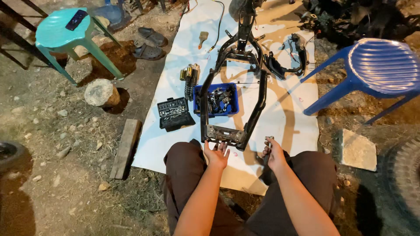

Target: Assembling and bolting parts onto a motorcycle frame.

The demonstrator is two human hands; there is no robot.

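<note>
A black metal motorcycle frame (264,91) lies on a white sheet (288,118) in front of me. Its near cross plate (223,133) is just beyond my knees. My left hand (216,154) reaches toward that plate with fingers spread and holds nothing. My right hand (274,153) is closed around a dark metal tool (268,140), a little right of the frame's near corner.
A blue bin (234,98) of parts sits inside the frame. An open black socket set (174,113) and shock absorbers (190,78) lie to its left. A teal stool (65,32), sandals (148,46), a stone (101,92), a plank (126,147), a blue chair (376,70) and a tyre (404,183) surround the sheet.
</note>
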